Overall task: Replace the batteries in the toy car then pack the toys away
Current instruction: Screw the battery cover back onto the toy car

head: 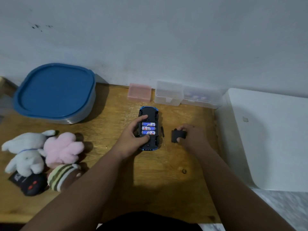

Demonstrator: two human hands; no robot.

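Upturned blue plastic toy car point(148, 129) mid wooden desk point(116, 180), three batteries point(148, 128) exposed, steadied in left hand point(133, 139); right hand point(191, 135) gripping black battery cover point(178, 135) beside thin screwdriver point(163, 135); risk: cover misaligned, batteries popping loose.

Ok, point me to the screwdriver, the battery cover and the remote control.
screwdriver point(162, 130): head view, on its dark handle, right of the toy car.
battery cover point(178, 135): head view, on the black panel's middle, under the right hand.
remote control point(33, 185): head view, on its black body by the red buttons.
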